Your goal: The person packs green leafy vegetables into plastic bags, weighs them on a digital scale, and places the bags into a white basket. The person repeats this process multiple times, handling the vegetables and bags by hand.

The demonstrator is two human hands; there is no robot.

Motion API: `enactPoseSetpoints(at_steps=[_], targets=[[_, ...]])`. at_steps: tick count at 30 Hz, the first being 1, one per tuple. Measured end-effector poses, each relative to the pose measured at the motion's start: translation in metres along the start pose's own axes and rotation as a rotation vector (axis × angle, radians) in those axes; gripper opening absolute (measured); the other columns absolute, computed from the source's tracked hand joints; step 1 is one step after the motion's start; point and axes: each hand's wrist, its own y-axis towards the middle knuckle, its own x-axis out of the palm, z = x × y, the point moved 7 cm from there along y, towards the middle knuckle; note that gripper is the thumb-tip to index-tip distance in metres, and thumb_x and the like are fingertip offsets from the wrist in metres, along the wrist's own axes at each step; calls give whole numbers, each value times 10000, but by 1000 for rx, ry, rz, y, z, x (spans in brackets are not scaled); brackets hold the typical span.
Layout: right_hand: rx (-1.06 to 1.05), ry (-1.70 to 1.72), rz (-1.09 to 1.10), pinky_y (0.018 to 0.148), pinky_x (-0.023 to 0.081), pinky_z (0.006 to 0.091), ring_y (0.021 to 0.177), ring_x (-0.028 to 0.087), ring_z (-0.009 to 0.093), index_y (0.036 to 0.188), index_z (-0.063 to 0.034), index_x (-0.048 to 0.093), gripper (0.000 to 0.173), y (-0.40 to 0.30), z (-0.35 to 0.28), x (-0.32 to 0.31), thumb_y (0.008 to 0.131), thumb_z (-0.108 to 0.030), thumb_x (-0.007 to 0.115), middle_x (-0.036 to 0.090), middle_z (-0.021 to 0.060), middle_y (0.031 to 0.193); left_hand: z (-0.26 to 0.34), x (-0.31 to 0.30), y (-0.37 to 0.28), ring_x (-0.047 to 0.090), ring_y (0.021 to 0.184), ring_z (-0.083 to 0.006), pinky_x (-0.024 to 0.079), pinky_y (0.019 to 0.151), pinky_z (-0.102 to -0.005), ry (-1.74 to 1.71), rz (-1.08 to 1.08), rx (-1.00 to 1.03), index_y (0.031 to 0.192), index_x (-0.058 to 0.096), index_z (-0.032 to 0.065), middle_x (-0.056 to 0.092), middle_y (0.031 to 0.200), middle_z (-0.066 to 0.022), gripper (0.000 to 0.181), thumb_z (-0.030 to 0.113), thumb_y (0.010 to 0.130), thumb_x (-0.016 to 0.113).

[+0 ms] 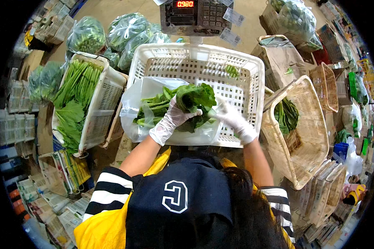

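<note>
My left hand point(176, 115), in a thin white glove, grips a bunch of leafy greens point(197, 97) by its leafy end. The stems point(151, 107) point left and rest on a clear plastic bag point(132, 96), which lies in the front left of a white slatted plastic crate point(256, 67). Blurred by motion, my right hand point(232, 119) is gloved too and hovers at the right edge of the leaves. Whether its fingers hold a leaf is unclear. Beyond the crate is a digital scale point(212, 17) with a lit display and a keypad.
At left a tilted crate point(95, 115) is filled with long-stemmed greens point(81, 77). Bagged vegetables point(86, 35) sit behind it. On the right a stained, tilted crate point(311, 124) has some dark greens point(285, 115) beside its near wall. Stacked crates point(322, 193) stand at lower right.
</note>
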Motion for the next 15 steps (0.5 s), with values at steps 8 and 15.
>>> enactPoseSetpoints(at_steps=[8,15], targets=[[393,834,311,682,498,294,712,567,166,930,18,573,191,-12,98,-4,778,-93,539,594,94,800,-6,9,13,533,1000,-198,425,898,-315,98,-138,1,1158,465,29,546,1110,-91,644,71,603,787],[210,1055,466,553,489,244,660,580,145,808,-19,525,110,-23,35,-39,834,-84,441,582,73,729,0,75,22,554,959,-325,444,835,-372,801,-571,184,1151,524,114,587,1052,-146,566,94,613,698]])
